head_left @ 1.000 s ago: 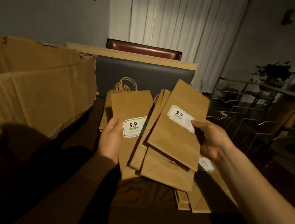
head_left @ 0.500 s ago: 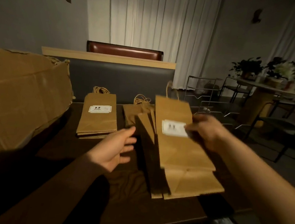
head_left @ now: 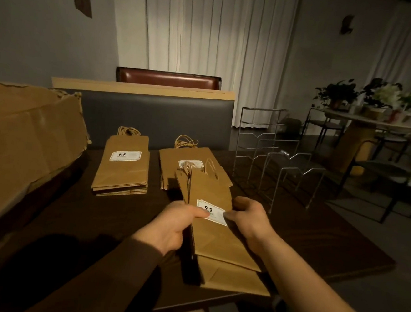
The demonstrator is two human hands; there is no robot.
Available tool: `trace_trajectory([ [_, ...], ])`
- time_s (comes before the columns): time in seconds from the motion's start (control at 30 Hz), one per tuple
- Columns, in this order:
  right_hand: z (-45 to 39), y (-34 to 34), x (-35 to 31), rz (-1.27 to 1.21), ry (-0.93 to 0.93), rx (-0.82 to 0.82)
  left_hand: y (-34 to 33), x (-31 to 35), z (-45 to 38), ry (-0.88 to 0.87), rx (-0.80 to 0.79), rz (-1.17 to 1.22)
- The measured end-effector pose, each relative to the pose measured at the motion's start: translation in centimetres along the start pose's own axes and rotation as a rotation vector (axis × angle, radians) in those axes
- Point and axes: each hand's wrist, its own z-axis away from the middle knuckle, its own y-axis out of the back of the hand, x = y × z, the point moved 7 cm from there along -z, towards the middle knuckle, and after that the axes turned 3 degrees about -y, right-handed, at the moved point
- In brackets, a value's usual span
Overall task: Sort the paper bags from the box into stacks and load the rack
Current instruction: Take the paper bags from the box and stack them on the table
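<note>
Now the person is holding a bunch of brown paper bags [head_left: 219,241] with both hands over the near part of the dark table [head_left: 316,235]. The left hand [head_left: 172,224] is gripping the left edge of the bunch, its thumb lying on the white label [head_left: 211,211] of the top bag. The right hand [head_left: 248,218] is gripping the right edge, with the thumb touching the same label from the other side. The bags in the bunch are lying a little fanned, handles pointing away from the person. Behind them, two flat stacks are resting on the table: the left stack [head_left: 122,167] near the big cardboard box [head_left: 24,145], and the middle stack [head_left: 193,164] just beyond the held bunch and partly hidden by it. The wire rack [head_left: 277,157] is standing at the right far part of the table, well apart from both hands
</note>
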Motion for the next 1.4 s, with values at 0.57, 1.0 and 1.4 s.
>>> trace_trajectory([
  [0.57, 3.6, -6.9, -4.6, -0.364, 0.395, -0.227, 7.6, 3.1, 3.4, -0.573, 0.247, -0.297],
  [1.0, 2.8, -8.3, -3.8, -0.221, 0.33, -0.259, 8.8, 2.2, 2.3, -0.616, 0.112, -0.307],
  [1.4, 2.3, -7.1, -3.4, -0.157, 0.113, -0.375, 8.9, 3.0, 2.4, -0.422, 0.091, -0.353],
])
